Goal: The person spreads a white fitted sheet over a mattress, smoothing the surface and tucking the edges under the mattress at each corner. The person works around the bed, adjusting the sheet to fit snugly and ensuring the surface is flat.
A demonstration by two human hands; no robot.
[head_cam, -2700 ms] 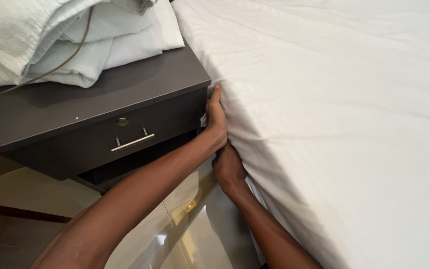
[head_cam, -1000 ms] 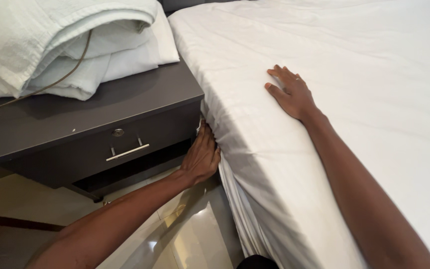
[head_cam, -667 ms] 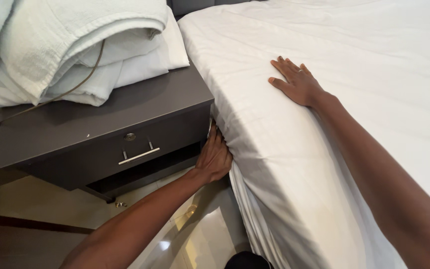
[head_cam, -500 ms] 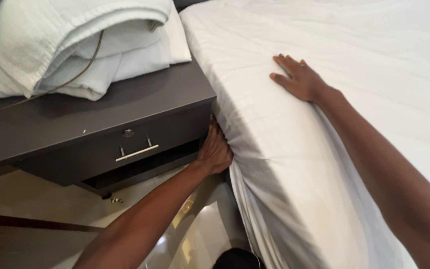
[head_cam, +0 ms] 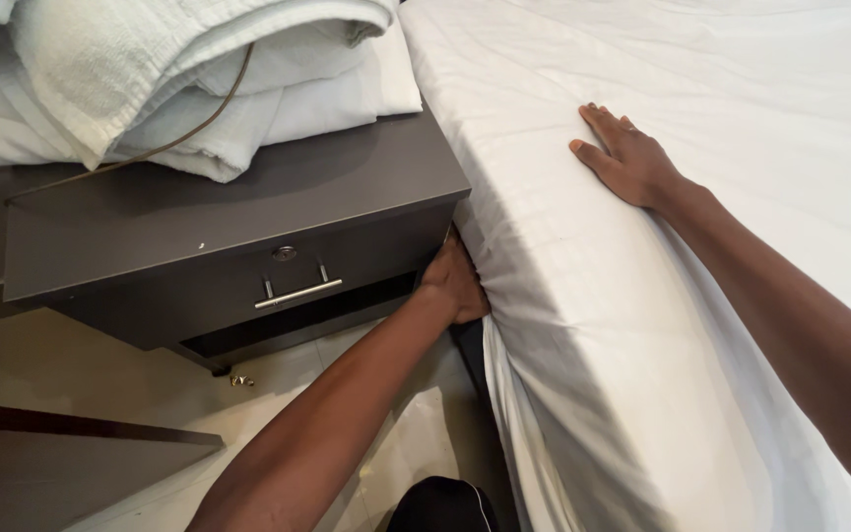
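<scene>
A white sheet [head_cam: 701, 89] covers the mattress on the right. My left hand [head_cam: 453, 283] is pushed into the narrow gap between the mattress side and the dark nightstand [head_cam: 238, 212], its fingers pressed against the sheet where it hangs down the side; the fingertips are hidden. My right hand [head_cam: 628, 158] lies flat on top of the bed, fingers spread, palm down on the sheet.
Folded pale towels and white linen [head_cam: 150, 79] are piled on the nightstand, with a thin brown cord [head_cam: 204, 123] across them. The nightstand has a drawer with a metal handle [head_cam: 297, 293] and a lock. Glossy floor tiles [head_cam: 130, 394] lie below.
My right hand left the gap beside the mattress and came to rest flat on top of the bed. My left hand slid lower and deeper along the mattress side. The view shifted slightly.
</scene>
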